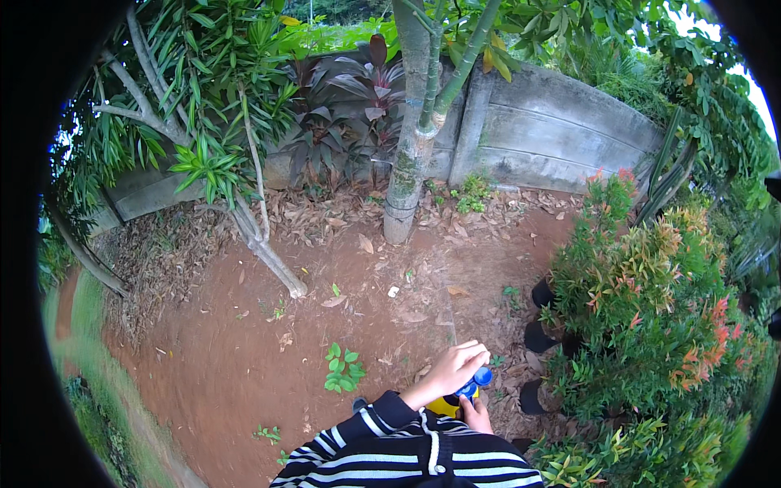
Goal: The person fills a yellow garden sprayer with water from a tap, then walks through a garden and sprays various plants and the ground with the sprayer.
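Note:
Close to my body is a yellow container (440, 407) with a blue top (466, 391), mostly hidden by my hands and sleeve. A round blue part (483, 376) sticks out at its right. My left hand (457, 371) is over the blue top with its fingers curled closed; what they grip is hidden. From below, my right hand (477, 416) holds the container, its thumb up against the blue top. The kind of container does not show clearly.
Bare reddish soil (244, 350) with dry leaves spreads ahead, with a small green seedling (344, 369). Black-potted shrubs (643, 325) line the right side. A tree trunk (400, 195) and a leaning trunk (272, 264) stand before a grey concrete wall (561, 130).

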A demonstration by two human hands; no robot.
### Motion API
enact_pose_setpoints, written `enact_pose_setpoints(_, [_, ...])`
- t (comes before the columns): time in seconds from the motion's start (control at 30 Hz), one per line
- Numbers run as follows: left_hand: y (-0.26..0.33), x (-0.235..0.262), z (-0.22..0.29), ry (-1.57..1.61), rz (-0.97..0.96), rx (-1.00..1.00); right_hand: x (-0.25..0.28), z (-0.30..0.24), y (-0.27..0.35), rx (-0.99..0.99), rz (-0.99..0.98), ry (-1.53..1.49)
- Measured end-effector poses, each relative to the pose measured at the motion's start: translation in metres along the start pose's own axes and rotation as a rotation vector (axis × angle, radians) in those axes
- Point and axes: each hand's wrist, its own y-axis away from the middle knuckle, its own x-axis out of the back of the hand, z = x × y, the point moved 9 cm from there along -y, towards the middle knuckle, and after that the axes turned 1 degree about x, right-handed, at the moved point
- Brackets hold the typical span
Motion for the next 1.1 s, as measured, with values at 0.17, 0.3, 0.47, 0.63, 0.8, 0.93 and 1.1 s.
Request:
enact_pose_setpoints(0.17, [0.034, -0.009, -0.028, -0.080, -0.128, -0.150, -0.007, -0.013, -0.007, 0.048, -0.013, 0.049])
enact_pose_setpoints(0.3, [0.048, -0.033, -0.086, 0.153, -0.165, 0.119, -0.003, -0.004, -0.022, 0.005, -0.009, 0.107])
enact_pose_setpoints(0.47, [0.049, -0.049, -0.117, 0.249, -0.127, 0.147, 0.010, 0.011, -0.035, -0.018, -0.020, 0.172])
enact_pose_setpoints(0.63, [0.059, -0.064, -0.144, 0.329, -0.179, 0.301, 0.017, 0.033, -0.048, -0.062, -0.059, 0.302])
enact_pose_setpoints(0.8, [0.065, -0.078, -0.163, 0.371, -0.186, 0.356, 0.031, 0.053, -0.054, -0.114, -0.007, 0.345])
enact_pose_setpoints(0.93, [0.066, -0.089, -0.177, 0.407, -0.180, 0.369, 0.036, 0.057, -0.055, -0.124, -0.007, 0.425])
enact_pose_setpoints(1.1, [0.074, -0.101, -0.193, 0.418, -0.168, 0.397, 0.042, 0.063, -0.049, -0.191, -0.007, 0.500])
